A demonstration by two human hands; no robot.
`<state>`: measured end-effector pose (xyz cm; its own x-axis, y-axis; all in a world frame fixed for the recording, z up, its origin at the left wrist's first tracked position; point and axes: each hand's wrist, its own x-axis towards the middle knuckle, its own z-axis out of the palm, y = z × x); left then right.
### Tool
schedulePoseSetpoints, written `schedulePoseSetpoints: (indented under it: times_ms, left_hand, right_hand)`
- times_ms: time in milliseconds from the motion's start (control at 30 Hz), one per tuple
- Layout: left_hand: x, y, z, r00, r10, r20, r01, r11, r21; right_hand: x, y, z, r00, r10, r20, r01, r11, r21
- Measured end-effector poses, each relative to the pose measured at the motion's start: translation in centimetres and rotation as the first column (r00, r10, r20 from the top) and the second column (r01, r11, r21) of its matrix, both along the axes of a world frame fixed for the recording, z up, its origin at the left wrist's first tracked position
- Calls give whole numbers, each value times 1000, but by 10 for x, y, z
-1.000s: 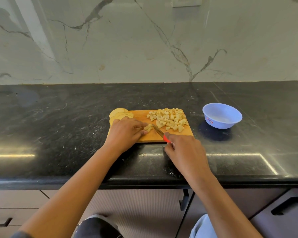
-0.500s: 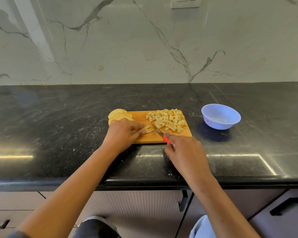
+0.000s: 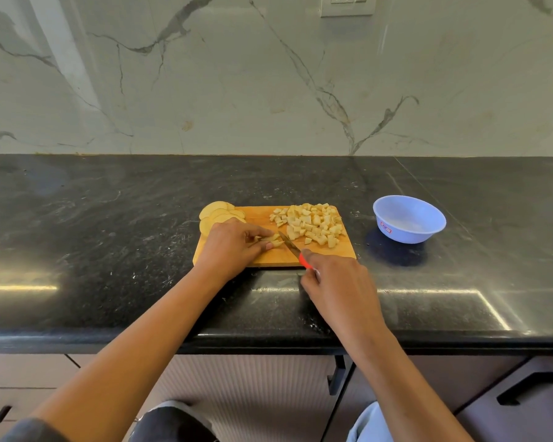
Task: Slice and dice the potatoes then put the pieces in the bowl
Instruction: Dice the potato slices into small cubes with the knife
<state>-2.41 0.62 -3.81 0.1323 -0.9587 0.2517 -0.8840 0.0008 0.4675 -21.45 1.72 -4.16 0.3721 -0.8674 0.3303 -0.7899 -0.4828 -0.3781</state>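
Head view: on the cutting board (image 3: 300, 260), the left hand (image 3: 233, 247) curls its fingertips over a few potato strips (image 3: 273, 240), pinning them so the knife (image 3: 288, 244) can cross-cut them. The right hand (image 3: 336, 282) is clenched round the red handle, blade angled toward the strips. Diced pieces (image 3: 313, 224) heap to the right, uncut slices (image 3: 217, 212) wait at the left edge, and the bowl (image 3: 406, 233) stands apart on the bench (image 3: 109, 234).
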Motion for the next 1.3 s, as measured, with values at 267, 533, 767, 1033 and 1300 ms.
schedulePoseSetpoints:
  times_ms: [267, 533, 767, 1033, 1300]
  left_hand:
    - [11, 13, -4, 990, 58, -132, -62, 998, -25]
    - [11, 2, -2, 998, 52, -29, -55, 993, -102]
    - [8, 2, -2, 998, 67, -9, -68, 993, -92]
    - [-6, -9, 4, 986, 25, 165, -28, 999, 16]
    - [-1, -11, 2, 999, -39, -18, 38, 998, -40]
  right_hand:
    - [-6, -3, 0, 999, -36, 38, 36, 999, -1]
    - [-6, 0, 4, 1000, -25, -5, 25, 1000, -14]
    - [-7, 4, 7, 999, -51, -8, 51, 998, -33]
    - [-6, 12, 5, 997, -74, -9, 74, 996, -45]
    - [-8, 11, 3, 998, -64, -8, 63, 997, -41]
